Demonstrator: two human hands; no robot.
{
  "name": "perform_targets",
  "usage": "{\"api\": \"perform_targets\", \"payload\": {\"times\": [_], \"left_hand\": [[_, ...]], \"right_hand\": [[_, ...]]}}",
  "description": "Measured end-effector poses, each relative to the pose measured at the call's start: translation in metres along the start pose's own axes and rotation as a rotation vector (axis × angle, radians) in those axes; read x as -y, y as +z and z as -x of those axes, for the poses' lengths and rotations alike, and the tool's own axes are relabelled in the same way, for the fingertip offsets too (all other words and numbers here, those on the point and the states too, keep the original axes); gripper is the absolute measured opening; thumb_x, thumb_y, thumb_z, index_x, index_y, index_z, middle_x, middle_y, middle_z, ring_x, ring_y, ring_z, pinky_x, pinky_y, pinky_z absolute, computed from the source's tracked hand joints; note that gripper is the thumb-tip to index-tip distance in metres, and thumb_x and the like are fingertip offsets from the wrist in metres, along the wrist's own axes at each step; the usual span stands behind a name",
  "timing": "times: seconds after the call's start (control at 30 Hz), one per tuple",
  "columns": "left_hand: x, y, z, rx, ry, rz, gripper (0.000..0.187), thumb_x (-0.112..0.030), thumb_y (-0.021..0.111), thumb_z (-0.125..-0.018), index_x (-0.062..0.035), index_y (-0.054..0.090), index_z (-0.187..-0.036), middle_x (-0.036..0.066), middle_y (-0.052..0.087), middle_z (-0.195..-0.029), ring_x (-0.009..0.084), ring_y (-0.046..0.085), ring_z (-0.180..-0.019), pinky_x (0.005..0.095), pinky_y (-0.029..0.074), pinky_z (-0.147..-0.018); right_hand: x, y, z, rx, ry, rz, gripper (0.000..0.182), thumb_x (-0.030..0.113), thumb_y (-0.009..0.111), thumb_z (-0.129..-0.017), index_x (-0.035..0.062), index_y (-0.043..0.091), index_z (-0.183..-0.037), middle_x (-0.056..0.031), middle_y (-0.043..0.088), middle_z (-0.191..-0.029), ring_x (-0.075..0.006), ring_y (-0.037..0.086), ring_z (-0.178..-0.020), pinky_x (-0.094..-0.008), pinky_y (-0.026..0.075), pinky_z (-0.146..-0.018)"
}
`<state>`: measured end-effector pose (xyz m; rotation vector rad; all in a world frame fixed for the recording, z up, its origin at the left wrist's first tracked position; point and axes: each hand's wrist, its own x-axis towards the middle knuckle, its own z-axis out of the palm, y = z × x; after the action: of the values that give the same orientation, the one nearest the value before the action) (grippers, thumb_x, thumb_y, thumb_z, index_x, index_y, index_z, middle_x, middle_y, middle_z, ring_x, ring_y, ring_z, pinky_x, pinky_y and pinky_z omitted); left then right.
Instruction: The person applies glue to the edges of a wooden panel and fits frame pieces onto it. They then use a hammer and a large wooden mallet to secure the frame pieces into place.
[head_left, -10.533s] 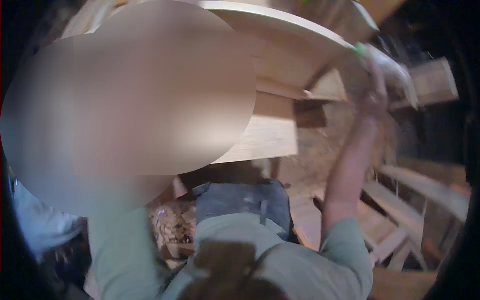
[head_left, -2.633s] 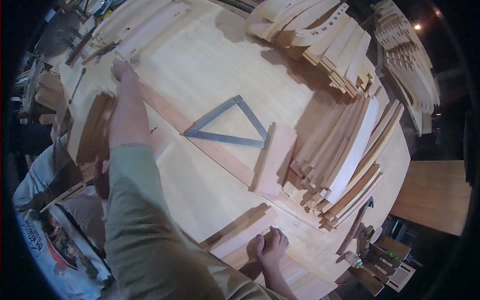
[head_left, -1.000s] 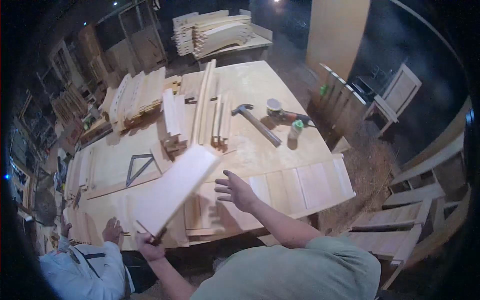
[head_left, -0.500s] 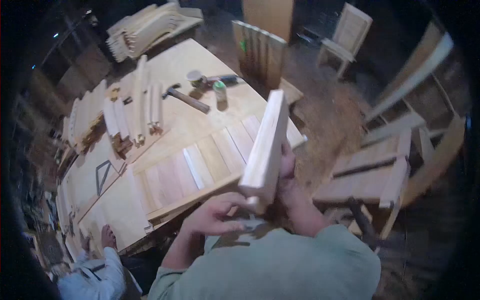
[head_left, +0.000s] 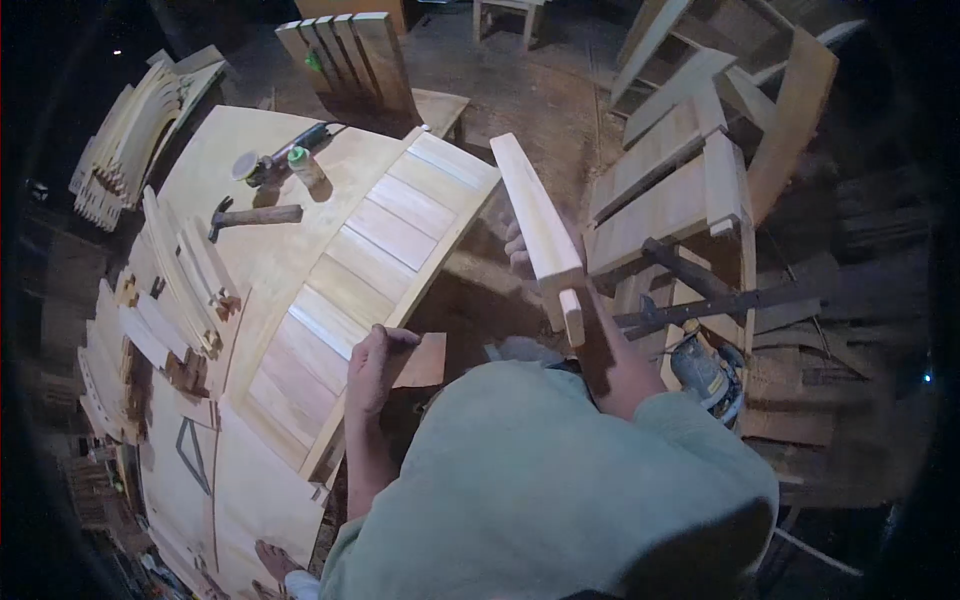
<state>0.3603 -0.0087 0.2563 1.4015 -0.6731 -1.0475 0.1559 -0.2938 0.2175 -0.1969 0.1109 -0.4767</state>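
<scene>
My right hand (head_left: pixel 518 246) grips a squared wooden rail with a tenon (head_left: pixel 538 215), raised at a slant in front of me. Its tenon end points toward my body, and the rail hides part of the hand. My left hand (head_left: pixel 370 370) is closed at the near edge of a slatted wooden panel (head_left: pixel 385 255), its fingers against a flat orange-tan rectangular piece (head_left: pixel 422 362). The panel lies along the edge of the workbench (head_left: pixel 250 150).
On the bench are a hammer (head_left: pixel 258 216), a green-capped bottle (head_left: pixel 305 168), a power tool (head_left: pixel 300 142) and a metal square (head_left: pixel 192 455). Curved wooden parts (head_left: pixel 185 270) lie at left. Chair frames (head_left: pixel 660 200) stand at right. Another person's hand (head_left: pixel 275 560) rests on the bench.
My view has turned to the right. My left hand has moved away from the rail's tenon end to the panel edge, where the tan piece now shows. My right hand keeps the rail.
</scene>
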Motion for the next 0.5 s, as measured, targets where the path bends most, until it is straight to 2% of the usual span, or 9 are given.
{"api": "perform_targets", "payload": {"times": [0.07,0.13,0.2,0.23,0.33,0.4,0.43,0.47,0.5], "left_hand": [[0.004,-0.002,0.002,-0.034,-0.044,0.025,0.059,-0.044,0.036,-0.105,0.0037,0.070,-0.094,0.011,0.069,-0.089,0.0192,0.064,-0.088,0.0327,0.049,-0.086],[0.006,-0.007,0.005,-0.080,-0.086,0.058,0.059,-0.043,0.036,-0.105,0.0042,0.070,-0.094,0.011,0.070,-0.089,0.0200,0.064,-0.087,0.0330,0.048,-0.086],[0.000,-0.017,0.004,-0.081,0.004,-0.082,0.060,-0.044,0.035,-0.105,0.0042,0.070,-0.095,0.012,0.070,-0.090,0.0211,0.065,-0.087,0.0342,0.049,-0.087],[-0.007,-0.013,0.007,-0.126,0.030,-0.075,0.061,-0.045,0.033,-0.105,0.0033,0.070,-0.094,0.013,0.070,-0.090,0.0214,0.065,-0.086,0.0343,0.049,-0.087],[-0.001,-0.021,0.004,-0.216,0.029,-0.084,0.063,-0.046,0.033,-0.105,0.0029,0.071,-0.094,0.012,0.071,-0.089,0.0213,0.065,-0.086,0.0345,0.049,-0.087],[0.002,-0.018,0.004,-0.292,0.039,-0.055,0.063,-0.046,0.033,-0.105,0.0030,0.070,-0.093,0.012,0.071,-0.088,0.0213,0.066,-0.086,0.0348,0.049,-0.087],[0.003,-0.015,0.005,-0.338,0.044,-0.039,0.064,-0.047,0.033,-0.105,0.0031,0.070,-0.092,0.012,0.071,-0.088,0.0213,0.066,-0.086,0.0350,0.049,-0.087],[0.007,-0.011,0.005,-0.358,0.040,-0.022,0.064,-0.047,0.033,-0.105,0.0031,0.070,-0.092,0.012,0.071,-0.088,0.0213,0.066,-0.086,0.0350,0.049,-0.087],[0.010,-0.008,0.004,-0.379,-0.008,0.016,0.065,-0.048,0.033,-0.104,0.0029,0.070,-0.093,0.012,0.071,-0.088,0.0212,0.066,-0.087,0.0353,0.049,-0.087]], "right_hand": [[0.003,-0.011,0.007,0.045,0.040,-0.046,0.052,0.034,0.061,-0.091,-0.0044,0.046,-0.124,-0.0109,0.059,-0.102,-0.0195,0.058,-0.085,-0.0344,0.049,-0.074],[0.005,-0.021,0.013,-0.094,-0.096,0.013,0.046,0.030,0.061,-0.091,-0.0032,0.049,-0.121,-0.0115,0.059,-0.102,-0.0209,0.060,-0.089,-0.0347,0.051,-0.077],[0.006,-0.008,0.024,-0.241,-0.162,0.130,0.039,0.025,0.060,-0.091,-0.0018,0.052,-0.119,-0.0120,0.060,-0.103,-0.0216,0.062,-0.092,-0.0348,0.053,-0.079],[0.006,0.006,0.026,-0.184,-0.206,0.138,0.035,0.022,0.059,-0.092,-0.0010,0.053,-0.117,-0.0120,0.061,-0.101,-0.0220,0.063,-0.091,-0.0353,0.054,-0.077],[0.014,0.021,0.013,-0.054,-0.160,0.119,0.031,0.023,0.051,-0.096,0.0030,0.057,-0.118,-0.0104,0.063,-0.097,-0.0228,0.064,-0.086,-0.0342,0.055,-0.073],[0.012,0.033,0.007,-0.480,-0.359,0.424,0.037,0.030,0.040,-0.100,0.0059,0.057,-0.122,-0.0087,0.065,-0.100,-0.0250,0.066,-0.088,-0.0364,0.056,-0.077],[0.013,0.038,0.000,-0.604,-0.412,0.286,0.046,0.037,0.033,-0.101,0.0067,0.054,-0.129,-0.0096,0.065,-0.112,-0.0264,0.065,-0.099,-0.0396,0.055,-0.086],[0.015,0.044,0.000,-0.603,-0.392,0.304,0.046,0.037,0.033,-0.101,0.0067,0.054,-0.129,-0.0096,0.065,-0.112,-0.0264,0.065,-0.099,-0.0396,0.055,-0.086],[0.016,0.054,0.003,-0.657,-0.402,0.315,0.048,0.039,0.034,-0.101,0.0068,0.051,-0.132,-0.0110,0.062,-0.119,-0.0274,0.062,-0.106,-0.0421,0.053,-0.091]]}}
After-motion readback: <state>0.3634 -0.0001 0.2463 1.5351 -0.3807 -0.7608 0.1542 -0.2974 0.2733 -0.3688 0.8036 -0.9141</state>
